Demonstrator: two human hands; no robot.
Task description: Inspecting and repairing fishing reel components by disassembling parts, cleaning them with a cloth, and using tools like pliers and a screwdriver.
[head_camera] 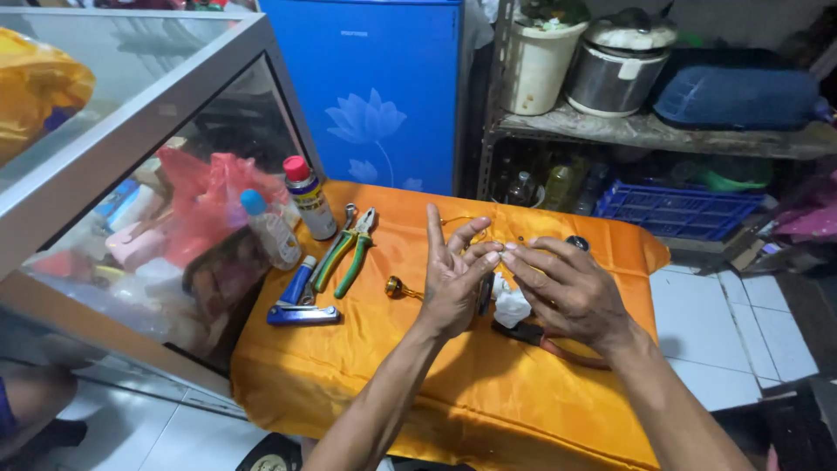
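My left hand (455, 277) is raised over the orange cloth (392, 384), fingers spread and pointing up. Beside it my right hand (567, 292) reaches in, its fingertips meeting the left fingertips around something tiny that I cannot make out. Under the hands lie a white crumpled piece (512, 307) and a dark tool with reddish handles (558, 344). A small brass-coloured round part (395, 286) rests just left of my left hand.
Green-handled pliers (350, 253), a blue tool (299, 301), a red-capped spray can (308, 198) and a blue-capped bottle (268, 229) sit at the cloth's left. A glass display case (131, 157) stands left, a blue cabinet (384, 87) behind, metal shelves with pots (619, 65) at right.
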